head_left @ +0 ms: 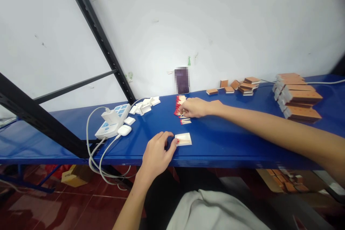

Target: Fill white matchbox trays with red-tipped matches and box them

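A small white matchbox tray (186, 137) with a few red-tipped matches inside lies near the front edge of the blue shelf. The thumb and fingers of my left hand (157, 152) grip its left end. Further back, a pile of red-headed matches (181, 99) is spread on the shelf, heads to the left. My right hand (195, 107) reaches over this pile from the right, fingers pinched on a match (183, 114). Several loose matches (185, 120) lie just in front of that hand.
White empty trays (142, 107) lie left of the pile, beside a power strip (113, 121) with cables and a white charger case (124, 130). Brown matchbox covers (248, 86) and larger stacks (299, 97) stand at right. A purple object (182, 81) leans on the wall.
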`<state>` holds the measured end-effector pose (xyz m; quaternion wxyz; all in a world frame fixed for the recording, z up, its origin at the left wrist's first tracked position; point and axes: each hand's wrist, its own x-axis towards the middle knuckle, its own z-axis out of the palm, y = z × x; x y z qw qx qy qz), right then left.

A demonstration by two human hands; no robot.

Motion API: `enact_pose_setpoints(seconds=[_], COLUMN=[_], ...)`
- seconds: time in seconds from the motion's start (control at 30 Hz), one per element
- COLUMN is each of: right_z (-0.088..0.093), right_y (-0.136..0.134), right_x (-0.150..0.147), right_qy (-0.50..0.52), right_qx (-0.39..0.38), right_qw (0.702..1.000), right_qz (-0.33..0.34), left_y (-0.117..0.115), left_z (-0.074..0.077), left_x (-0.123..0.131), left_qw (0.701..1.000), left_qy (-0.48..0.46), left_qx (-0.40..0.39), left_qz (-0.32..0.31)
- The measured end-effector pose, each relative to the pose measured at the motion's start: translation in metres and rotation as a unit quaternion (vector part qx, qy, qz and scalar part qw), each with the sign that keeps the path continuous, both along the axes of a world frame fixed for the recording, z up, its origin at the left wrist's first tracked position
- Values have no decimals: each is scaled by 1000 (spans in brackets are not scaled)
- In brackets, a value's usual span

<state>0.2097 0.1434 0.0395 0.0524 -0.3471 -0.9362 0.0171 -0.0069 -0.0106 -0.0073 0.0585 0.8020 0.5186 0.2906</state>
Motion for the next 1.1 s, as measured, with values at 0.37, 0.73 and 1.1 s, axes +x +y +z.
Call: enact_pose_setpoints(seconds=[0.37, 0.73, 1.1], right_z=[2, -1, -1], right_y=[7, -2, -7], right_x=[3, -4, -8], right_qy=[52, 69, 47], right_qx=[-9, -1, -7], right_qw=[998, 997, 998], right_qz=[-20, -40, -47], left_y=[0, 0, -1], left_z=[0, -1, 0], left_x=[0, 0, 0], left_qw=[1000, 1000, 1000], left_qy=[9, 10, 8], left_qx=[9, 5, 3], left_qz=[-1, 1, 0])
